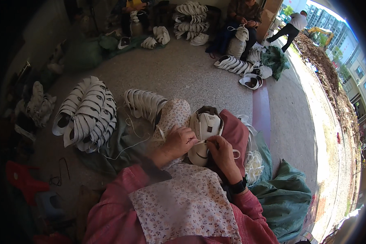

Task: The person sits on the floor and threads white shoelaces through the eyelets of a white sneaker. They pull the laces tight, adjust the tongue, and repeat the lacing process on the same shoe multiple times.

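Pinching a white lace (201, 142) across a white shoe upper (206, 132), had the left fingers (189, 138) clamped together on one part of it and the right fingers (215, 144) clamped on it just beside. Had the upper directly beneath the fingers, with perforated panel (205, 121) beyond them and smooth rounded end (197, 156) on their near side. Had a row of nested uppers (145, 103) beyond and left of the left fingers, a larger stack (89, 110) farther left, and, right of the right fingers, a bundle of white laces (254, 167) and a green sack (286, 199)
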